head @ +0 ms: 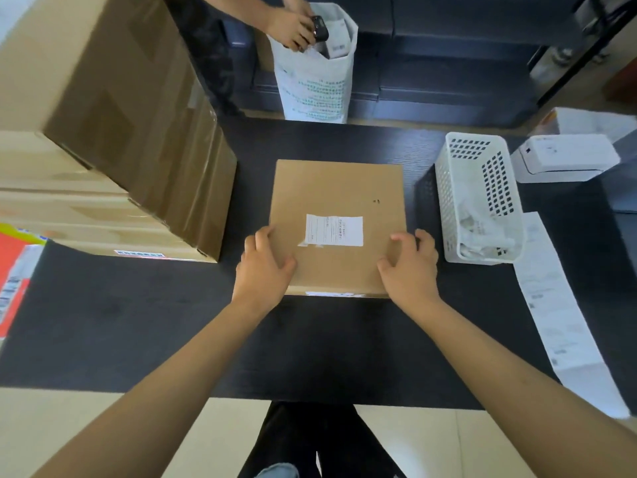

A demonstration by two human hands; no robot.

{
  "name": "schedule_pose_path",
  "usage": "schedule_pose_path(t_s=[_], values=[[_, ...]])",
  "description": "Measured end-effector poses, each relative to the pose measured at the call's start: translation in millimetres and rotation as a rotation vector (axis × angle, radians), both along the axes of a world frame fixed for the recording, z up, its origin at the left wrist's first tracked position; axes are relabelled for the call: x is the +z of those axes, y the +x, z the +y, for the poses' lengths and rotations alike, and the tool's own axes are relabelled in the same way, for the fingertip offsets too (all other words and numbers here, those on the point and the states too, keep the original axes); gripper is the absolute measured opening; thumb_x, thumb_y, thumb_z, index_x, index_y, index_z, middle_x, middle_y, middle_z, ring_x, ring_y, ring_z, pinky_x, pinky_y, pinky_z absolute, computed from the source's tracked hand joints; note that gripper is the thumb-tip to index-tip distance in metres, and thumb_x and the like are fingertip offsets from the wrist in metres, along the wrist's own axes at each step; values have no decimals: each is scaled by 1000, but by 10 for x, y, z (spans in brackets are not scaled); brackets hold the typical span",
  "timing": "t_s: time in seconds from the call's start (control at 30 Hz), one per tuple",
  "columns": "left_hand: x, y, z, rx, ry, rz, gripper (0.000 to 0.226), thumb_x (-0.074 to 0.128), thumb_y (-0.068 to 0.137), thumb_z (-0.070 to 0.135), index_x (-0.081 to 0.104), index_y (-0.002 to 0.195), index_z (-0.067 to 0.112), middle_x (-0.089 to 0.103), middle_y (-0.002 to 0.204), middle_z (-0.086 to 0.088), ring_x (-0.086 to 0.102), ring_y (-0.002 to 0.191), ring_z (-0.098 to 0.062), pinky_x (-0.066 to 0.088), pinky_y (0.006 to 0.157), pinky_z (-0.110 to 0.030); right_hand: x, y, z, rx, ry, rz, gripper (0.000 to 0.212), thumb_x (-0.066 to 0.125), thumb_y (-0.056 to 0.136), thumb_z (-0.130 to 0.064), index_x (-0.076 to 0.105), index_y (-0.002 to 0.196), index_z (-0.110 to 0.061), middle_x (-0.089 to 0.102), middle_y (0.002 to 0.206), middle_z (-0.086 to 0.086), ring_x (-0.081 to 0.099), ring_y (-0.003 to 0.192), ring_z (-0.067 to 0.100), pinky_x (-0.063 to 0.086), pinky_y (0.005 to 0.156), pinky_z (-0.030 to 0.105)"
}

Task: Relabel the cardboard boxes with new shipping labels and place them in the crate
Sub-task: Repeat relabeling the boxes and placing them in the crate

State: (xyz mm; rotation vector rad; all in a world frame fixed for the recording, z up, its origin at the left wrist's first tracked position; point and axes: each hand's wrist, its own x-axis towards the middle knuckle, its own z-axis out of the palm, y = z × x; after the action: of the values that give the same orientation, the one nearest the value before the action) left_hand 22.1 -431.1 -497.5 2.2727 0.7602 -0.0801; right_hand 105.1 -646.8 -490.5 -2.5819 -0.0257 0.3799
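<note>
Left hand [265, 262] and right hand [410, 267], fingers curled, grip the flat cardboard box's [336, 201] near corners on the counter [138, 322], apparently steadying it for relabelling; old label [334, 230] faces up.

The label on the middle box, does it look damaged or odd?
Yes. The white label on the cardboard box looks partly torn: its lower left corner is ragged, with white scraps left below it. Both hands grip the box sides.
</note>
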Motion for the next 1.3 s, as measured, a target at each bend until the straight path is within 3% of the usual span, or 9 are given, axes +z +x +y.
schedule_pose_path(t_s=[0.23, 0.33, 0.43, 0.73, 1.17, 1.3], values=[[-11, 241, 69, -168, 190, -93, 59, 57, 89, 30, 34, 141, 13, 28, 148, -5, 27, 137, -26, 25, 112, -46, 77, 213, 279, 234, -30, -205, 25, 56, 87, -14, 64, 111, -15, 49, 120, 7, 44, 113, 26, 36, 100, 34], [-62, 351, 85, -231, 217, -127, 52, 44, 96, 17, 30, 146, 8, 18, 157, -7, 5, 147, -25, 10, 119, -42, 85, 289, 517, 435, -15, -178, 27, 54, 92, -15, 62, 117, -15, 50, 118, 6, 44, 113, 23, 36, 99, 30], [-130, 425, 104, -281, 253, -118, 52, 35, 99, 12, 23, 149, 7, 8, 160, -7, -4, 148, -23, 1, 121, -37, 85, 366, 775, 550, 6, -169, 29, 54, 92, -14, 61, 120, -17, 50, 120, 5, 43, 115, 22, 36, 99, 29], [-237, 448, 95, -260, 208, -173, 53, 34, 99, 14, 22, 150, 7, 6, 161, -7, -3, 148, -19, 5, 121, -29, 67, 581, 1148, 710, -89, -221, 21, 51, 93, -15, 61, 111, -14, 54, 114, 6, 46, 106, 27, 38, 91, 39], [-273, 435, 107, -217, 172, -221, 53, 36, 98, 17, 26, 150, 11, 12, 160, -3, 1, 148, -17, 6, 120, -27, 72, 622, 1117, 804, -116, -165, 14, 55, 89, -17, 59, 100, -9, 53, 109, 7, 47, 102, 27, 37, 90, 35], [-259, 434, 112, -229, 164, -230, 52, 35, 99, 12, 25, 149, 9, 11, 160, -5, 0, 148, -19, 0, 117, -20, 90, 656, 1042, 801, -10, -131, 15, 60, 89, -15, 60, 103, -10, 56, 102, 7, 49, 98, 26, 39, 89, 36]])
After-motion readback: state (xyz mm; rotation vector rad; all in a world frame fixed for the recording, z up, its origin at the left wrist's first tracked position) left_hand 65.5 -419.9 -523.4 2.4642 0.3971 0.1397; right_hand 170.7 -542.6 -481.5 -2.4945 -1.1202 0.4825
